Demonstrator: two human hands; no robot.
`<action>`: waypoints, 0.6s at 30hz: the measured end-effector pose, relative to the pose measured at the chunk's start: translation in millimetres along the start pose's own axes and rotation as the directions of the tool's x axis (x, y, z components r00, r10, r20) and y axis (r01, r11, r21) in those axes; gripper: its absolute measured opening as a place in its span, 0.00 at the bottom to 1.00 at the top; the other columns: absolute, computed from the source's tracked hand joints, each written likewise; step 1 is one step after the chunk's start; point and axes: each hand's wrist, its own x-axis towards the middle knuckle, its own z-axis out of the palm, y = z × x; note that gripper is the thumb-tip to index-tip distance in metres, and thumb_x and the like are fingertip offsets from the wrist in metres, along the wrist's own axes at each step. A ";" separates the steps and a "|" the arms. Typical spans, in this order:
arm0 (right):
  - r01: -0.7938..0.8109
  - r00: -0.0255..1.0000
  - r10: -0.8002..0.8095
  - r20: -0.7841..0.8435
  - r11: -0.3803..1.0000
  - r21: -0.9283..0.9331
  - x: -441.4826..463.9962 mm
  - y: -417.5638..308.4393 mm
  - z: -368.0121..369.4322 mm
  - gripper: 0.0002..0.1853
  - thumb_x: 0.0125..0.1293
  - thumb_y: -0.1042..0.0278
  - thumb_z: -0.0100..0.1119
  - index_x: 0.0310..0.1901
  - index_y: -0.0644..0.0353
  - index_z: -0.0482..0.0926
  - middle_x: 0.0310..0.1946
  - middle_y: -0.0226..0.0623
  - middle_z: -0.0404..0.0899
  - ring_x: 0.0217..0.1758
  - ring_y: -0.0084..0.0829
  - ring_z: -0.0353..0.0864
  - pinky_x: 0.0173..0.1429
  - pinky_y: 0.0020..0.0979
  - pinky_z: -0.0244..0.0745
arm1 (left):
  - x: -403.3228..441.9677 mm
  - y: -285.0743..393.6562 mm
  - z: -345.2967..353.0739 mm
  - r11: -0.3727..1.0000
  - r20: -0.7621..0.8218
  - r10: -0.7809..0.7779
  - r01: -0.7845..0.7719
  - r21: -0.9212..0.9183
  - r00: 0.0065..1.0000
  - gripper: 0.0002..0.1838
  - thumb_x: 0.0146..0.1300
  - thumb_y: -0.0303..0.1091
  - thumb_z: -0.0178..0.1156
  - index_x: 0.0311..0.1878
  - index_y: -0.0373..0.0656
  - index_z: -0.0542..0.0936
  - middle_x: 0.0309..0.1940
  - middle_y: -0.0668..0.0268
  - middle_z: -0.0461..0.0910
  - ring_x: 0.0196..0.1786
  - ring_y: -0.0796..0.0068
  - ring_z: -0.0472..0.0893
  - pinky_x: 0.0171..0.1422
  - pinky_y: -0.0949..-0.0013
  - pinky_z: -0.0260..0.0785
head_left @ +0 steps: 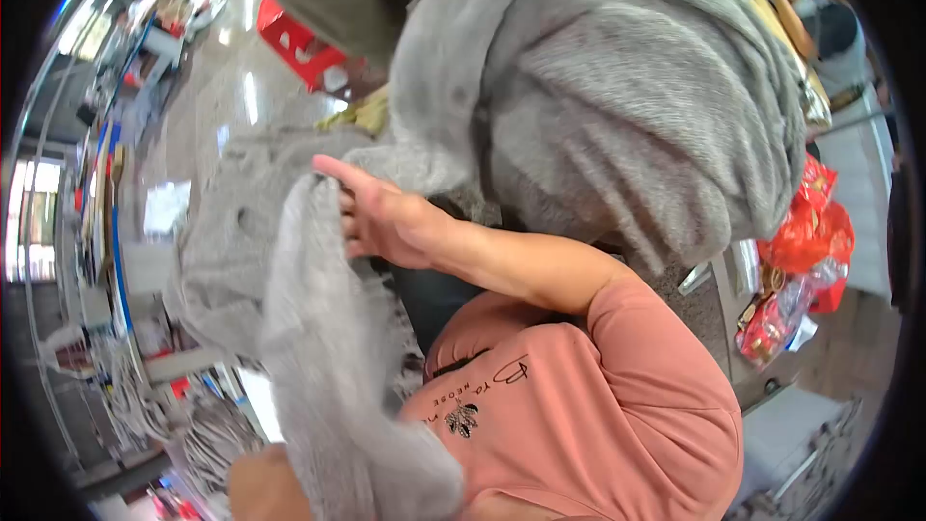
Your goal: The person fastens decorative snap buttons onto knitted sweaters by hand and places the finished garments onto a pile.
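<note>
A long strip of soft, fuzzy grey knit fabric (323, 299) hangs in front of my chest, blurred along its lower part. My right hand (391, 222) is at its upper end, with the fingers curled against the fabric edge and one finger reaching out past it. At the bottom left, only part of my left forearm (265, 482) shows; the grey fabric passes over it and hides my left hand. More grey knit cloth (227, 241) lies spread beyond the strip, on the left.
A large heap of grey knit fabric (656, 96) rises at the upper right. A red box (304, 48) stands on the shiny floor (231, 87). Red plastic bags (810, 222) lie at the right. Another person's arm (786, 14) shows at the upper right.
</note>
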 end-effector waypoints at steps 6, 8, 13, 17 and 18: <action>0.064 0.905 0.162 0.393 0.862 -0.502 -13.2 35.4 26.1 0.21 0.38 0.77 0.52 0.41 0.64 0.72 0.33 0.28 0.73 0.29 0.12 0.65 0.28 0.18 0.61 | -20.7 -13.9 -2.5 0.875 -0.354 0.298 -0.402 -0.269 0.886 0.14 0.50 0.40 0.64 0.23 0.36 0.77 0.19 0.60 0.76 0.23 0.68 0.78 0.26 0.73 0.70; -0.280 0.859 0.364 0.359 0.923 -0.265 -25.5 10.8 30.2 0.15 0.41 0.77 0.54 0.35 0.65 0.72 0.27 0.29 0.72 0.24 0.13 0.67 0.25 0.19 0.60 | -30.2 -30.0 5.8 0.927 -0.605 -0.016 -0.215 -0.307 0.796 0.13 0.48 0.38 0.65 0.33 0.40 0.79 0.28 0.58 0.77 0.33 0.59 0.76 0.39 0.65 0.69; -0.340 0.761 0.458 0.460 0.885 -0.318 -37.3 -13.0 48.2 0.07 0.46 0.86 0.50 0.29 0.67 0.72 0.23 0.34 0.74 0.19 0.19 0.70 0.24 0.20 0.64 | 18.4 -94.0 90.6 0.925 0.013 0.068 -0.058 -0.375 0.998 0.23 0.43 0.36 0.63 0.47 0.44 0.76 0.52 0.61 0.71 0.59 0.58 0.65 0.62 0.57 0.55; -0.305 0.927 0.369 0.075 0.853 -0.423 -52.3 -34.4 23.9 0.04 0.54 0.81 0.50 0.31 0.64 0.74 0.27 0.35 0.78 0.19 0.17 0.70 0.24 0.18 0.65 | 5.8 -119.6 199.0 0.590 0.465 -0.177 0.472 -0.656 0.867 0.18 0.51 0.38 0.58 0.46 0.41 0.76 0.41 0.61 0.77 0.46 0.68 0.75 0.50 0.66 0.65; -0.325 0.940 0.332 -0.074 0.814 -0.481 -54.2 -39.0 -1.8 0.03 0.55 0.78 0.51 0.31 0.64 0.73 0.28 0.35 0.77 0.23 0.19 0.73 0.27 0.20 0.67 | -14.1 -148.1 233.6 0.642 0.400 -0.300 0.493 -0.587 0.866 0.17 0.54 0.40 0.57 0.45 0.41 0.76 0.35 0.62 0.79 0.39 0.71 0.78 0.45 0.68 0.69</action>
